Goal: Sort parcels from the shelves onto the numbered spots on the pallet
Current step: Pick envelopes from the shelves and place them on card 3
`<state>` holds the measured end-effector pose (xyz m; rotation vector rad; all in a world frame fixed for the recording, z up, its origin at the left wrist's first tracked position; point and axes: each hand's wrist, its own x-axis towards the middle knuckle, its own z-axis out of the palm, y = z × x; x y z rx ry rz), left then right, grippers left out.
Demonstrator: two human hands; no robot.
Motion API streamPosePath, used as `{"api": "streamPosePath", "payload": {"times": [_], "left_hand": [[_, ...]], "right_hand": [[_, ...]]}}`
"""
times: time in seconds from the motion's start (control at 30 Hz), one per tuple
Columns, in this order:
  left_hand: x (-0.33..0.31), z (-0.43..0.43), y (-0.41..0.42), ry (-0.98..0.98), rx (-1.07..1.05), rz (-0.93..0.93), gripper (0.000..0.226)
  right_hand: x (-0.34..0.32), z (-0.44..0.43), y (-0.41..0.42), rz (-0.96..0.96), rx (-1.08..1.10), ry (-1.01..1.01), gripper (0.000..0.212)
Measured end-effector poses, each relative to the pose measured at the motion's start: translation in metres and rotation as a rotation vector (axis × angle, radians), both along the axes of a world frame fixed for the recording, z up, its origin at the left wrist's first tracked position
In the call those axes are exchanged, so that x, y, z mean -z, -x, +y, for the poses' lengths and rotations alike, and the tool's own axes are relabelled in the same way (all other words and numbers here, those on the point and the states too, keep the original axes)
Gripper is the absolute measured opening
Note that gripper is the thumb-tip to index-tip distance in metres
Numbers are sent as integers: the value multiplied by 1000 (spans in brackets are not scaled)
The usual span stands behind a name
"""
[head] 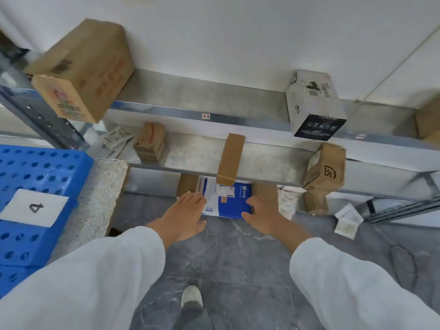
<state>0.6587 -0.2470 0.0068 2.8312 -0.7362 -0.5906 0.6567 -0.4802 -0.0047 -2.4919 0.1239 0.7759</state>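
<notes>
A flat blue-and-white parcel (226, 201) with a printed label lies on the bottom shelf, its near edge sticking out over the floor. My left hand (184, 215) lies on its left edge with fingers stretched flat. My right hand (260, 216) holds its right edge, thumb along the near side. The blue perforated pallet (35, 170) is at the left, carrying a white card marked 4 (35, 207).
Metal shelves (238, 120) hold brown cartons (83, 70) (230, 159) (326, 167), a white-and-black box (314, 106) and small packets. A speckled slab (100, 198) stands between pallet and shelf. Loose packets (346, 220) lie on the grey floor; my shoe (191, 297) is below.
</notes>
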Motion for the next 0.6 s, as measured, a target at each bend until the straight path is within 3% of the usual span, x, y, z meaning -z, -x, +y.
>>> {"api": "streamPosePath", "payload": {"times": [0.07,0.23,0.43,0.6], "left_hand": [[23,2,-11,21,-8,27,54],[78,4,-46,-19,-19,62,58],[159,-20,-80,45,-165,101,48],[233,-24,-92,23,-139,81,50]], "right_hand": [[21,-1,-7,39,52,15,48],[74,-9,-21,82,185,-20,44],[152,-24,-40,143,159,28,41],[225,-17,-62,161,141,-17,36]]}}
